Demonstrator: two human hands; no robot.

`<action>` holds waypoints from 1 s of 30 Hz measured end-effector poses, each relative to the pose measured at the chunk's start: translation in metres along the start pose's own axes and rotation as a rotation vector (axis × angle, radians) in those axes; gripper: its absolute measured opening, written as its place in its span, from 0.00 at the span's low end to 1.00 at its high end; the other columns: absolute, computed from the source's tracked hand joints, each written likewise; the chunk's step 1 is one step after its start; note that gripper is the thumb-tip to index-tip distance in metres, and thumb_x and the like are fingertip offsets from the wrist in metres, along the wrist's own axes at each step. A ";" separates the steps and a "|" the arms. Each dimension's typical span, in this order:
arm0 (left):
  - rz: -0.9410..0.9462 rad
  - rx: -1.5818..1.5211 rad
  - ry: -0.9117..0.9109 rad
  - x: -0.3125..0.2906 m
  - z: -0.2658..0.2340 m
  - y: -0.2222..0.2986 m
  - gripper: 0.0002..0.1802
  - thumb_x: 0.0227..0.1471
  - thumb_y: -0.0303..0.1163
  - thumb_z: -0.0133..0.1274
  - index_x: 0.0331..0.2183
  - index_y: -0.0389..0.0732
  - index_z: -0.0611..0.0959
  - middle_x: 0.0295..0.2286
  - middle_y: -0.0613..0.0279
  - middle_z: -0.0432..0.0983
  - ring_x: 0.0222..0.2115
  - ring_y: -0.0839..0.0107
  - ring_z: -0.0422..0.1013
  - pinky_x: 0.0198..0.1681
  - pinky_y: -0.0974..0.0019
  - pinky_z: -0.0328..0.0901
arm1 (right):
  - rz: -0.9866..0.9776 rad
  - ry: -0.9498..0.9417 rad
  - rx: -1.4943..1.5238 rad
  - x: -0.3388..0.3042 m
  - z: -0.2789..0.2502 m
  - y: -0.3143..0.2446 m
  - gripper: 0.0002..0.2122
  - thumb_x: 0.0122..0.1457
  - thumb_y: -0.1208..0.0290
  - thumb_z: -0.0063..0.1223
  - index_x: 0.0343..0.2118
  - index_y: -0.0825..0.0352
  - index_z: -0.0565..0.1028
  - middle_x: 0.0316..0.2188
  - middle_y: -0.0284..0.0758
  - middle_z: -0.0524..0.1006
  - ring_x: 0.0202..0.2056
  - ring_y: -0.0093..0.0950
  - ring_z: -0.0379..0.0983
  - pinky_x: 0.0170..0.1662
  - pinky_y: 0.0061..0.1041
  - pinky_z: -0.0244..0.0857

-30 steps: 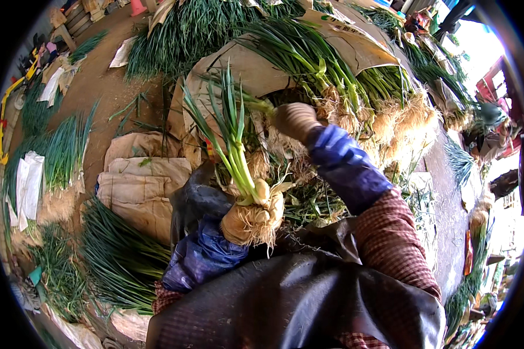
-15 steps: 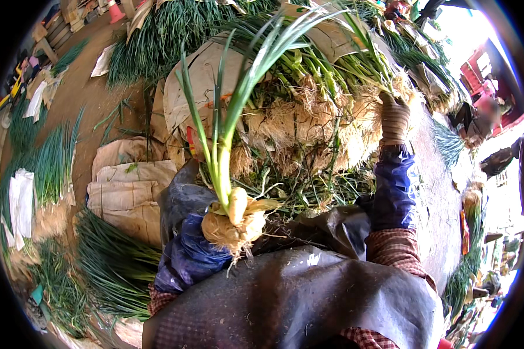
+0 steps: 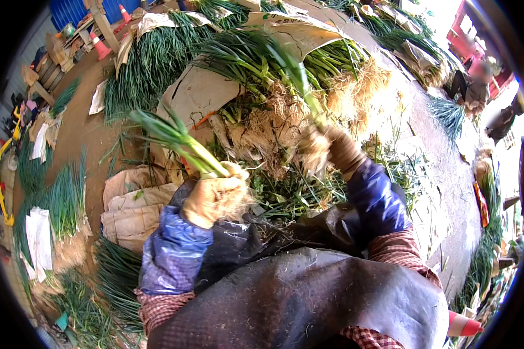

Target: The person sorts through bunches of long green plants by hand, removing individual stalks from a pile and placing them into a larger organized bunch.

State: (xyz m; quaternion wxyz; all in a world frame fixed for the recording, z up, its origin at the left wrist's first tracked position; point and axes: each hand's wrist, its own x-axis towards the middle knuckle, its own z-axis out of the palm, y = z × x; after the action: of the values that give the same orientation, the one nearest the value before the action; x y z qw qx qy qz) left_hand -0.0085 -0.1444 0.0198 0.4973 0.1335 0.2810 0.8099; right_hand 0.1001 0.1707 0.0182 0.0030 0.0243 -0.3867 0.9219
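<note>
My left hand (image 3: 206, 198), in a tan glove, is closed around the root end of green onions (image 3: 195, 150), whose leaves point up and to the left. Fine pale roots hang beside its fingers. My right hand (image 3: 344, 152), gloved and smeared by motion, grips another green onion (image 3: 301, 87) by its lower end; the leaves slant away over the heap. In front of both hands lies a heap of green onions (image 3: 276, 116), pale roots toward me. Loose leaf scraps (image 3: 297, 195) are strewn between my hands and the dark apron (image 3: 308, 291) on my lap.
Folded tan sacking (image 3: 137, 209) lies left of my left arm. Bundled green onions stand at the left (image 3: 67, 198) and far left (image 3: 154, 64). Traffic cones (image 3: 101, 46) stand at the back left, and another cone (image 3: 463, 324) lies at the lower right. A person (image 3: 477, 87) is at the far right.
My right hand has come back from the heap toward the middle, with a green onion in it. My left hand has risen slightly, its green onions now leaning left. The view has shifted.
</note>
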 end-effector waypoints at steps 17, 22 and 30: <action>-0.283 -0.211 0.170 0.020 -0.002 -0.104 0.18 0.44 0.15 0.51 0.41 0.33 0.76 0.30 0.57 0.74 0.28 0.65 0.73 0.34 0.68 0.71 | -0.012 0.296 -0.211 -0.008 0.016 0.060 0.10 0.56 0.73 0.56 0.41 0.66 0.73 0.31 0.33 0.77 0.32 0.21 0.74 0.36 0.19 0.70; -0.173 0.046 0.285 0.015 0.006 -0.106 0.14 0.40 0.14 0.52 0.33 0.36 0.76 0.28 0.58 0.75 0.27 0.66 0.74 0.30 0.68 0.72 | -0.166 0.720 -0.742 0.002 0.006 0.045 0.19 0.59 0.59 0.56 0.46 0.69 0.74 0.34 0.41 0.80 0.33 0.27 0.77 0.37 0.19 0.71; -0.190 0.326 0.243 0.010 0.013 -0.115 0.16 0.40 0.12 0.53 0.34 0.38 0.76 0.28 0.65 0.72 0.27 0.72 0.71 0.33 0.71 0.70 | 0.036 0.652 -1.494 0.033 0.039 0.041 0.23 0.56 0.50 0.55 0.39 0.70 0.78 0.26 0.40 0.80 0.28 0.30 0.77 0.36 0.32 0.70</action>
State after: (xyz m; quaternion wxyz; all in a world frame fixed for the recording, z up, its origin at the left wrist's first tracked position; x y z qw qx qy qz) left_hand 0.0779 -0.0916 -0.0381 0.5057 0.0866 0.4775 0.7133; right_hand 0.0681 0.1139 0.0181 0.1161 -0.2597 -0.8796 0.3813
